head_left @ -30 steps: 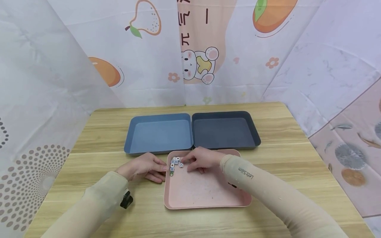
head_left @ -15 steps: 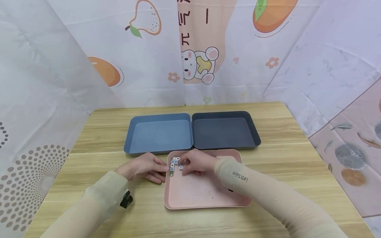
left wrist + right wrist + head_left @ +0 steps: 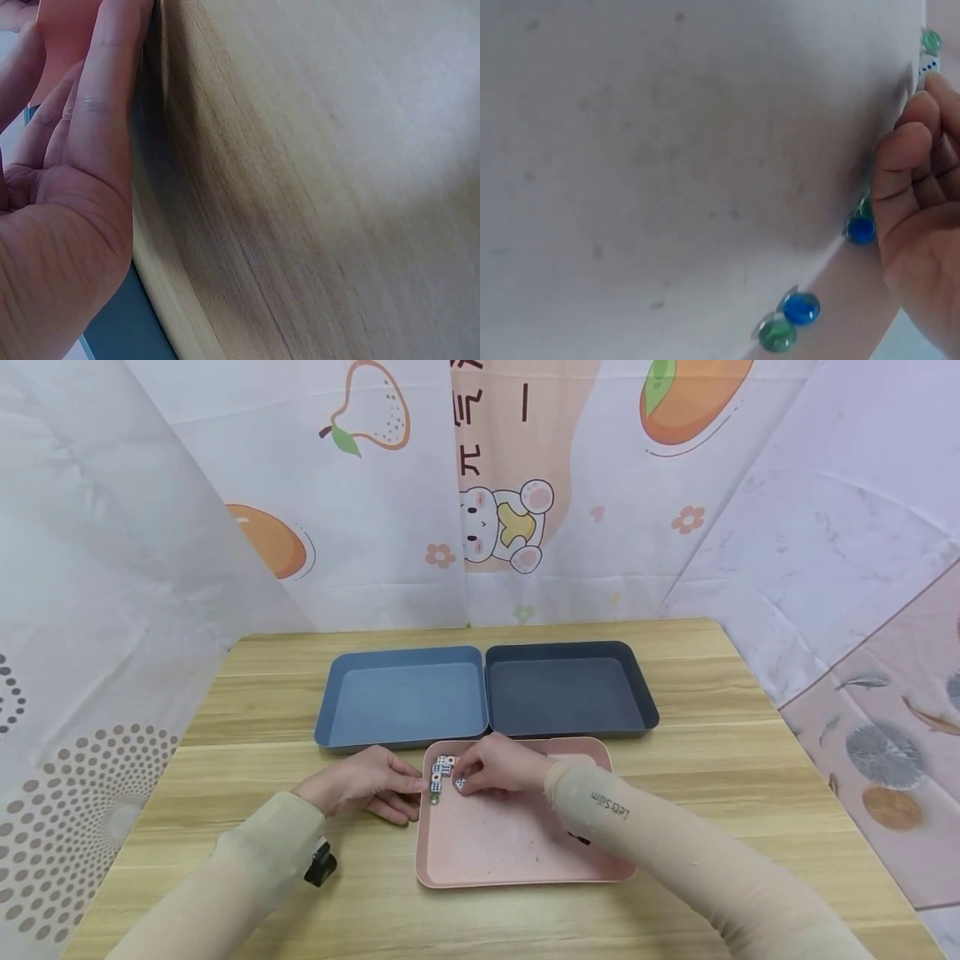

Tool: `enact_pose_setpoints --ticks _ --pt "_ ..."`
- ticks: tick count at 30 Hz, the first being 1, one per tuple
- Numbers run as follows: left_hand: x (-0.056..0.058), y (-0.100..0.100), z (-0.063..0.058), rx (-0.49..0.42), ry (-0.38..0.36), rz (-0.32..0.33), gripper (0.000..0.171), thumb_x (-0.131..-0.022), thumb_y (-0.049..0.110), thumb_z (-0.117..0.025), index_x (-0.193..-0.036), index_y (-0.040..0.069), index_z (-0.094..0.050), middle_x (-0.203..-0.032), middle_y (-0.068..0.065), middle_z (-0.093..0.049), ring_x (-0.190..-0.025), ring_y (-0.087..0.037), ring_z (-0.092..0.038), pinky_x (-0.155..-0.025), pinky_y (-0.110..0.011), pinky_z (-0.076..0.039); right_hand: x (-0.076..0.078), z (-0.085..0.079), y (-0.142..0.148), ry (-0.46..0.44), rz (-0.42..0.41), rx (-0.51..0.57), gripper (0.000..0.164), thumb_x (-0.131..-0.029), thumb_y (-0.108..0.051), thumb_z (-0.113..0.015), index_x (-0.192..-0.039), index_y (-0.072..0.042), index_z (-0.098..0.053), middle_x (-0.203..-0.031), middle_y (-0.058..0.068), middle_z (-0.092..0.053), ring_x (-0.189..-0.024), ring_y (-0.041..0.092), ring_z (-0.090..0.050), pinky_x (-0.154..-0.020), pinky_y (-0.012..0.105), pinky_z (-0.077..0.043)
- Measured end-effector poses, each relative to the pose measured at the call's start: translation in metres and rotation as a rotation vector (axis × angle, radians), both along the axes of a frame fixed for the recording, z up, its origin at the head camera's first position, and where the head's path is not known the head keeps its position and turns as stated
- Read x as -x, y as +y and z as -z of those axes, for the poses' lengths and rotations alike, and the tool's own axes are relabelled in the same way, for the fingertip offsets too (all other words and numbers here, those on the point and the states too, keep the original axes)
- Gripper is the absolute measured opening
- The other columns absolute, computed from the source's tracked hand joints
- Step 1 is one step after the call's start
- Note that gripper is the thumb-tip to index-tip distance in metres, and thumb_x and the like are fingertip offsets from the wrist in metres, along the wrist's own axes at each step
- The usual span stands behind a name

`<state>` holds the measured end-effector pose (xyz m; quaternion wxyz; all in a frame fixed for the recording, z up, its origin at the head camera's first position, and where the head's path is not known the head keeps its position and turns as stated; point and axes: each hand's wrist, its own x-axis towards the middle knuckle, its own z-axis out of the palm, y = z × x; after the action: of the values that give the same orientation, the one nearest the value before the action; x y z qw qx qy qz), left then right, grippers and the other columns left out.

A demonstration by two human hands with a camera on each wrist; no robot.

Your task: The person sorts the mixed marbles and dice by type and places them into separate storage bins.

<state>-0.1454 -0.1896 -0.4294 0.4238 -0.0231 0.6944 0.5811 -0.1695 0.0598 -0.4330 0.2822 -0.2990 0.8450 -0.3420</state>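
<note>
My right hand (image 3: pixel 498 764) is inside the pink tray (image 3: pixel 510 860), thumb and fingertips pinching a white die (image 3: pixel 460 783) with dark pips. Just left of it, several more dice (image 3: pixel 442 766) cluster in the tray's far left corner, with a green glass bead (image 3: pixel 434 798) below them. My left hand (image 3: pixel 371 785) grips the tray's left wall between thumb and fingers; the pink wall (image 3: pixel 67 37) also shows between them in the left wrist view. In the right wrist view, a dotted die (image 3: pixel 928 66) beside a green bead (image 3: pixel 931 40) is partly covered by my fingertips.
A blue tray (image 3: pixel 408 702) and a dark navy tray (image 3: pixel 570 697) stand side by side behind the pink one on the wooden table (image 3: pixel 360 902). Blue beads (image 3: pixel 801 308) and another green bead (image 3: pixel 778 334) lie along the pink tray's wall in the right wrist view.
My right hand has shifted slightly left and its fingers have closed around the separate die, which has turned and moved a little toward me. The left hand has stayed at the tray wall.
</note>
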Motion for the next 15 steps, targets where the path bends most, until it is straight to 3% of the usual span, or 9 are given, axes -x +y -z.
enact_pose_setpoints --ticks 8,15 --pt "0.000 0.000 0.001 -0.001 -0.004 -0.005 0.043 -0.082 0.023 -0.072 -0.114 -0.004 -0.062 -0.093 -0.025 -0.067 -0.083 -0.034 -0.067 -0.072 -0.046 -0.055 0.012 -0.011 0.025 -0.042 -0.023 0.094 0.018 -0.083 -0.022 -0.071 -0.101 -0.020 -0.073 -0.055 0.005 -0.055 -0.036 0.014 -0.042 -0.039 0.026 -0.040" --pt "0.000 0.000 0.000 0.011 0.006 0.001 0.042 -0.082 0.023 -0.072 -0.114 -0.003 -0.063 -0.091 -0.025 -0.067 -0.082 -0.034 -0.067 -0.071 -0.046 -0.055 0.026 -0.021 0.048 -0.067 0.026 0.099 0.021 -0.083 -0.024 -0.071 -0.105 -0.022 -0.073 -0.055 0.010 -0.054 -0.038 0.021 -0.042 -0.039 0.029 -0.041"
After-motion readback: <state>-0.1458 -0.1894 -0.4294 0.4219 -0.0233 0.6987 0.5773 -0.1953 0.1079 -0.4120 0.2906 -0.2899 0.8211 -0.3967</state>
